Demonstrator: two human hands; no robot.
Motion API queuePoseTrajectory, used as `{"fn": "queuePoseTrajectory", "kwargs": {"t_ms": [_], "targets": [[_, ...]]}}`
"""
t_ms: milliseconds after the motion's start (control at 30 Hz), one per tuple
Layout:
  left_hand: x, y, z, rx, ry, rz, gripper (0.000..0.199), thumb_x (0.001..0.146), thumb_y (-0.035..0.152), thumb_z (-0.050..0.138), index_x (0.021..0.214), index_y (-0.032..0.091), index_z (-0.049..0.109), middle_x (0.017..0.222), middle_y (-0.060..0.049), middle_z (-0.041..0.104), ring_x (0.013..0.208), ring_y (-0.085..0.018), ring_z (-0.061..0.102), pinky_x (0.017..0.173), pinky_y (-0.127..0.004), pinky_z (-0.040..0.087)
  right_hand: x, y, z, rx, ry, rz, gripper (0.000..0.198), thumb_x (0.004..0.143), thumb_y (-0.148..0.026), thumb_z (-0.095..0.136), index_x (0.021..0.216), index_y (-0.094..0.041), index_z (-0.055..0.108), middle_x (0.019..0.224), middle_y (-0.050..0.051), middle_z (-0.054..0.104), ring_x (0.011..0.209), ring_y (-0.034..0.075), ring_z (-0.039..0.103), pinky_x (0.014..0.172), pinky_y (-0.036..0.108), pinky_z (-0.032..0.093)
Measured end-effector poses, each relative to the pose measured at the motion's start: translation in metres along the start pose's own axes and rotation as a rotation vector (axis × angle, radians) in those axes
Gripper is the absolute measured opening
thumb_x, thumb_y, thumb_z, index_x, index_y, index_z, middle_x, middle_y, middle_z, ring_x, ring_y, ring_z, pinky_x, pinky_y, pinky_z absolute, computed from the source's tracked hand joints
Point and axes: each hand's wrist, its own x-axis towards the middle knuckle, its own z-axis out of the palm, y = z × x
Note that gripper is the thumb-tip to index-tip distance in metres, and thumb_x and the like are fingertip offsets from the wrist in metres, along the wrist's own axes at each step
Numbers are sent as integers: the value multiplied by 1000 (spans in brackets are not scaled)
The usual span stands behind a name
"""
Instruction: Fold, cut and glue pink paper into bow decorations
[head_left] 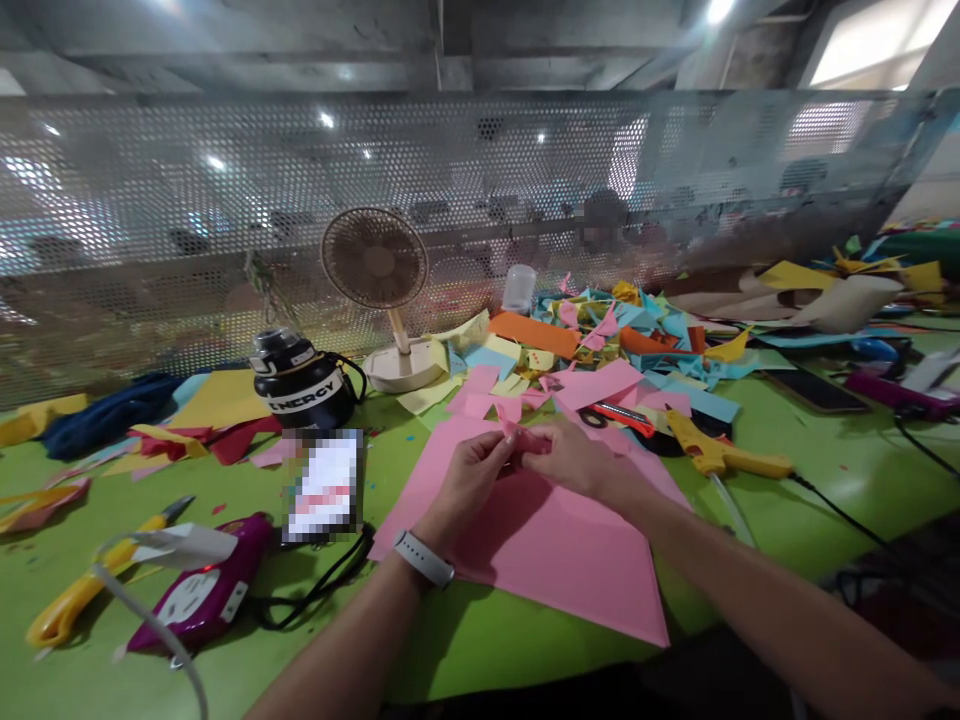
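Pink paper piece (509, 411) pokes out on the far side of the grip, above the pink sheet (555, 560); left hand (480, 462) and right hand (564, 455) pinch it, equally near, long axis unclear.

Green table (465, 645), perforated screen (465, 170), grey ceiling (300, 35), bright lamp (719, 10)

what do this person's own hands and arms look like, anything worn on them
The left hand and right hand wear no gloves, and no sleeves show. A pale grey strap with small holes circles the left wrist; the right wrist is bare.
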Motion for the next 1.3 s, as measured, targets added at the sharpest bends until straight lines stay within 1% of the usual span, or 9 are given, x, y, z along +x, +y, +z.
{"fn": "queuePoseTrajectory", "kwargs": {"t_ms": [200,400,600,700,767,933,1000,1133,1300], "targets": [[-1,1,0,-29,28,4,40,63,54,80,73,15,76,70,-5,69,59,-12,55,63,-25,46,0,2,2,1,34,-50,16,66,-21,57,54,-19,46,56,-4,44,58,12,42,54,25,29],[-1,2,1,-52,27,7,40,59,53,82,71,15,75,66,-4,68,57,-12,53,61,-25,46,-1,1,3,10,39,-49,9,68,-18,59,60,-18,56,60,-3,53,61,12,47,55,23,32],[0,-1,-2,-16,70,35,40,62,53,80,66,14,71,61,-1,63,57,-11,53,60,-24,46,0,-3,1,-35,41,-48,10,72,-21,62,63,-18,59,64,-1,59,64,14,53,59,25,36],[2,-4,-5,-71,138,75,40,64,52,80,69,14,70,65,-1,65,63,-13,58,67,-26,50,2,0,-3,-36,131,2,11,72,-28,68,72,-18,63,73,2,65,70,17,58,64,28,41],[5,-6,-8,-123,193,112,40,64,51,80,68,14,68,67,-1,65,66,-13,60,71,-26,51,5,4,-6,39,218,8,16,72,-30,70,82,-19,64,80,3,68,77,18,62,72,30,44],[9,-10,-11,-243,252,183,37,68,49,79,78,15,69,77,-1,68,76,-14,64,77,-27,52,12,10,-10,422,530,48,40,72,-44,70,102,-20,58,94,5,67,92,20,62,83,34,47],[9,-10,-9,-296,263,199,35,70,48,77,81,16,69,82,-2,69,81,-15,65,83,-29,51,13,9,-8,605,476,94,48,67,-50,74,100,-19,58,95,5,66,88,19,62,80,33,48],[4,-6,1,-324,267,207,31,71,46,78,78,17,69,85,-2,71,82,-15,66,86,-29,50,11,6,0,806,184,86,44,60,-50,81,84,-17,64,81,2,67,79,17,61,77,32,47],[1,-4,8,-362,251,178,32,66,46,81,77,18,70,83,-1,73,80,-15,67,84,-29,50,12,13,6,936,181,102,39,58,-46,84,78,-18,66,76,0,68,75,16,61,78,32,48]]}}
